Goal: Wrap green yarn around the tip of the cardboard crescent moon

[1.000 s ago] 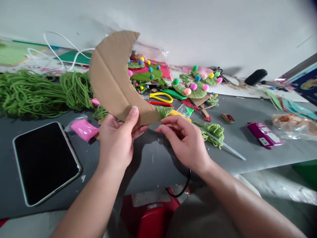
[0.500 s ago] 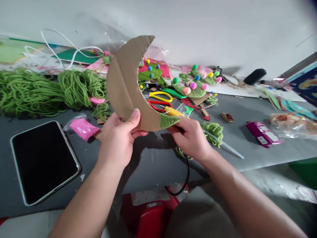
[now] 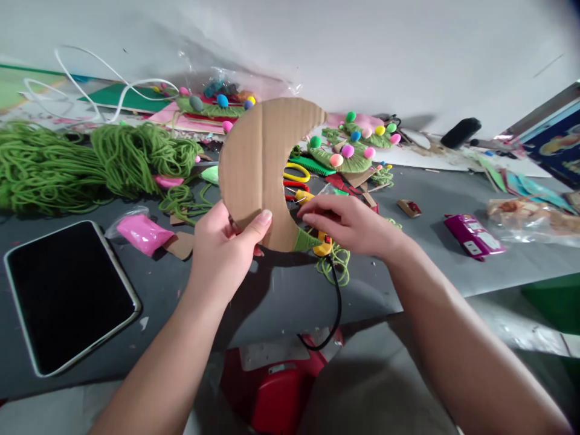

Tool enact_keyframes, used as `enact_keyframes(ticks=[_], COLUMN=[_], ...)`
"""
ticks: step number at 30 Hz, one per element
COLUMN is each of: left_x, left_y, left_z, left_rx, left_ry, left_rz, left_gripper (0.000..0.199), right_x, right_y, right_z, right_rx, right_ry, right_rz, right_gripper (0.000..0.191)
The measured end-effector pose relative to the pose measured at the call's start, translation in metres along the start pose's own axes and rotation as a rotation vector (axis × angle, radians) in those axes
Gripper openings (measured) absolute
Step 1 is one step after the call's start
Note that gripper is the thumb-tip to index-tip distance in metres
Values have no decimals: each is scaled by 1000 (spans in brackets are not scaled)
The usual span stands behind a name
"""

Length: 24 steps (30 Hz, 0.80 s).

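My left hand (image 3: pixel 222 254) grips the lower left of a crescent cut from brown cardboard (image 3: pixel 254 157), thumb on its near face. The crescent stands upright above the table, and green yarn (image 3: pixel 306 240) is wound round its lower right tip. My right hand (image 3: pixel 353 223) is at the inner edge just above that tip, with thumb and fingers pinched together. What they pinch is too small to make out. Behind and below this hand lies a yellow glue gun (image 3: pixel 323 246) with a black cable, partly hidden. Loose green yarn (image 3: pixel 338 266) lies beside it.
Thick green yarn skeins (image 3: pixel 49 169) and a black-screened tablet (image 3: pixel 72 296) are at left, near a pink packet (image 3: pixel 144 234). Yellow-handled scissors (image 3: pixel 296 173) and pompom-covered green shapes (image 3: pixel 353 158) lie behind. A purple packet (image 3: pixel 473 235) is at right.
The crescent has turned clockwise and come lower and to the right. My right hand has left the tip's end for the inner edge, uncovering part of the glue gun.
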<state>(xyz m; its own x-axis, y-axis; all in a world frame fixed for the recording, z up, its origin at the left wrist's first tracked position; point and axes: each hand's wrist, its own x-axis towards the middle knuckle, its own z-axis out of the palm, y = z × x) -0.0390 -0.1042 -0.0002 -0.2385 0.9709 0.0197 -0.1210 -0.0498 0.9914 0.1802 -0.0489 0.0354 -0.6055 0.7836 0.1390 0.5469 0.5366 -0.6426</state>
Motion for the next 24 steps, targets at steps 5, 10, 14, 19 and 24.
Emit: enact_keyframes(ticks=[5,10,14,19,24], left_x=[0,-1,-1,-1,-5], left_y=[0,-1,3,5,2], left_z=[1,2,4,6,9], left_rx=[-11,-48,-11,120,210], left_ry=[-21,-55,-88,-44,42], left_rz=[-7,-26,-36,18,115], left_gripper=[31,31,33,23,25], right_x=[-2,4,5,3,-2], right_y=[3,5,-1,-15,-27], right_z=[-9,-1,4,12,27], right_rx=[23,-25,-22,21,-1], right_ry=[-96,-29,21,100,241], right_rz=[-52,-107,-66,162,206], right_gripper=[17,18,22,34,34])
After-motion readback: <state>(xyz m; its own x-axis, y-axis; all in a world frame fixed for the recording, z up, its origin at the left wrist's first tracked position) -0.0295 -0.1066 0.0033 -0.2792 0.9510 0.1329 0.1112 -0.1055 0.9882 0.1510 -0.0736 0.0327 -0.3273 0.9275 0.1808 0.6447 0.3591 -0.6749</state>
